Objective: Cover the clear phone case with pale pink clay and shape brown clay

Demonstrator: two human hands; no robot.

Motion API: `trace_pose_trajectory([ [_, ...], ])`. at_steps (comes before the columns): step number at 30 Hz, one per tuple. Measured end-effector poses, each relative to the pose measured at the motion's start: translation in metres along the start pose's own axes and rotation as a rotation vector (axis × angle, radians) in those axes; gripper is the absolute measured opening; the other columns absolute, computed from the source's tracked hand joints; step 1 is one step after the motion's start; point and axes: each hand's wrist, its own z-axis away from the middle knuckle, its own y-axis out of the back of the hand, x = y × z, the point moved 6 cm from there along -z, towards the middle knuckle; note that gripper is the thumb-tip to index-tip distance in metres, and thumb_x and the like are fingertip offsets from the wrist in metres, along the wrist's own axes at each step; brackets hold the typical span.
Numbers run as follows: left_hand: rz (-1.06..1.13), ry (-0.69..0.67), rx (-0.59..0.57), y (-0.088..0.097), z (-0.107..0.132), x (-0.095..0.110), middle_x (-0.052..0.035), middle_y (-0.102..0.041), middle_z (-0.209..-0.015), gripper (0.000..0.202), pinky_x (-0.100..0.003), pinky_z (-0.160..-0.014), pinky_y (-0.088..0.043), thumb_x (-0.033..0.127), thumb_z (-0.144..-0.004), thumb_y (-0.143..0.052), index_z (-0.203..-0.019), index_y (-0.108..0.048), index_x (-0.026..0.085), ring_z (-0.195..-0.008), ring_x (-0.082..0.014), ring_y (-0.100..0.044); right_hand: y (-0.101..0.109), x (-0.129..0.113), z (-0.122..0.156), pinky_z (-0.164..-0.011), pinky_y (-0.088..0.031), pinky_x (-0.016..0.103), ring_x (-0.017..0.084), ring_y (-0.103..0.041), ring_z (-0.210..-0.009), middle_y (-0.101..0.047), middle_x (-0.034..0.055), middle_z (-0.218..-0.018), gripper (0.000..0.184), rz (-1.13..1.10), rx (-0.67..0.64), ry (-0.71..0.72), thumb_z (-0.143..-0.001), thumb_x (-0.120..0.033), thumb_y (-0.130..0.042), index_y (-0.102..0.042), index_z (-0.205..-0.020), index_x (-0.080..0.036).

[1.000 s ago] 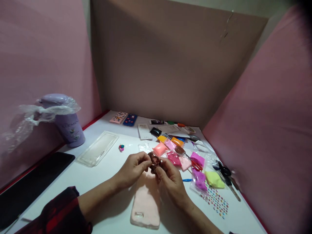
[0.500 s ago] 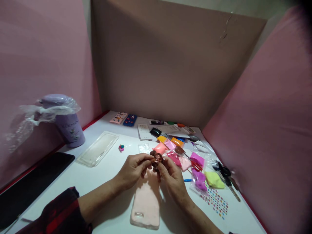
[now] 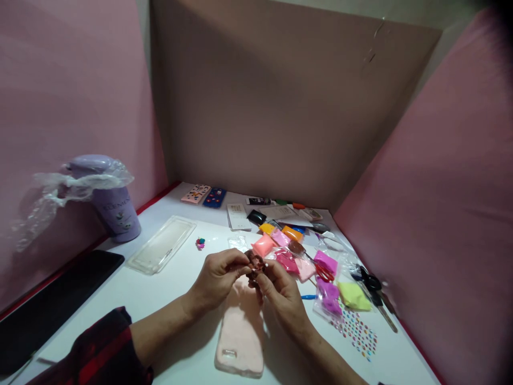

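Between my two hands is a small brown clay piece (image 3: 255, 263) with a pinkish middle, held up above the table. The fingertips of my left hand (image 3: 218, 275) pinch its left side. My right hand (image 3: 281, 291) grips it from the right with thumb and fingers closed; part of the piece is hidden behind them. Right below the hands lies a phone case (image 3: 240, 337) coated in pale pink clay, its camera cutout at the near end. The far end of the case is partly covered by the hands and their shadow.
Clay packets (image 3: 286, 260), red-handled scissors (image 3: 324, 271), black-handled scissors (image 3: 372, 283) and a gem sticker sheet (image 3: 358, 334) crowd the right. At left are a clear plastic tray (image 3: 162, 246), a black phone-like slab (image 3: 52, 313) and a purple tumbler (image 3: 114, 203). Two decorated cases (image 3: 214, 197) lie behind.
My left fingers have shifted slightly on the brown clay piece, and the piece has turned a little between the hands. The other things lie where they were.
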Motion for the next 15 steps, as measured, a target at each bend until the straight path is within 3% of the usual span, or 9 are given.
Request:
trace_pose_trajectory([
  [6,-0.023,-0.068,-0.008,0.002,0.001,0.004,-0.0042,-0.065,-0.074,0.007,-0.025,-0.063,-0.049,0.014,-0.078,-0.063,-0.078,-0.070,0.016,-0.068,-0.0145,-0.061,-0.001,-0.001,0.000,-0.050,-0.041,0.022,0.013,-0.052,-0.063,-0.059,0.0019,-0.078,0.020,-0.028,-0.044,0.014,-0.086,-0.032,-0.058,-0.059,-0.103,-0.021],
  [9,-0.003,0.024,-0.029,-0.002,0.001,0.001,-0.0040,-0.065,-0.074,0.010,-0.023,-0.056,-0.048,0.018,-0.081,-0.059,-0.079,-0.069,0.015,-0.060,-0.0119,-0.058,0.001,0.001,0.000,-0.051,-0.040,0.023,0.013,-0.052,-0.063,-0.059,0.0015,-0.078,0.019,-0.006,-0.016,0.011,-0.087,-0.033,-0.057,-0.059,-0.102,-0.022],
  [15,0.184,0.236,-0.029,-0.008,0.002,-0.009,-0.0026,-0.066,-0.075,0.009,-0.026,-0.065,-0.048,0.021,-0.075,-0.066,-0.076,-0.061,0.014,-0.071,-0.0151,-0.061,0.002,0.003,0.002,-0.061,-0.043,0.026,0.016,-0.055,-0.072,-0.062,0.0016,-0.083,0.019,0.038,-0.014,0.018,-0.085,-0.028,-0.059,-0.060,-0.103,-0.023],
])
